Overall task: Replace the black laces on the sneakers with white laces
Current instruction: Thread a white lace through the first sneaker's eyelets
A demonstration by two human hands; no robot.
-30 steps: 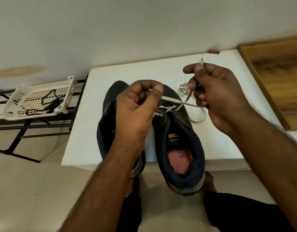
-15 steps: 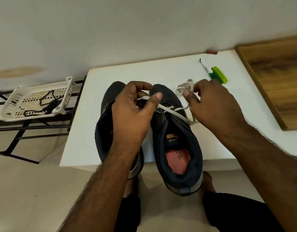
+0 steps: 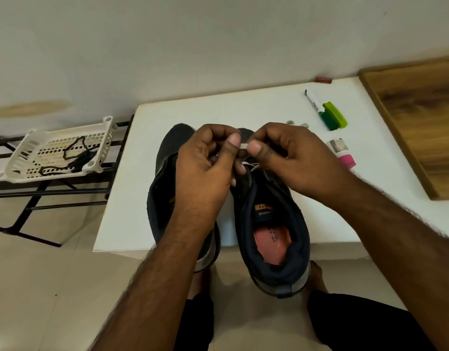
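1. Sneakers first: the right sneaker (image 3: 274,224) sits on the white tabletop (image 3: 132,198) with its heel hanging over the near edge and its pink insole showing; the left sneaker (image 3: 165,173) lies just beside it, mostly hidden under my left forearm.
2. My left hand (image 3: 205,163) is over the front of the shoes with its fingers curled, thumb and forefinger pinching a short white piece of the white lace (image 3: 243,146).
3. My right hand (image 3: 291,158) meets it from the other side, fingers curled too, its thumb pressed on the same bit of lace, so the two thumbs are nearly touching.
4. Below my thumbs a thin run of the white lace crosses the upper eyelets of the right sneaker; how far down it is threaded I cannot tell, since my hands cover it.
5. Two pale loops of lace peek out just beyond my right hand's knuckles.
6. Black laces (image 3: 74,158) lie tangled in a white slotted basket (image 3: 23,150) on a black metal rack (image 3: 53,196), well apart from the shoes to my left.
7. On the far right of the tabletop lie a marker (image 3: 313,100), a green clip-like item (image 3: 334,117) touching it, and a small tube with a pink cap (image 3: 343,154) near my right hand.
8. A small red item (image 3: 323,79) sits at the back edge by the wall, and a wooden board (image 3: 418,117) borders the tabletop on the right.
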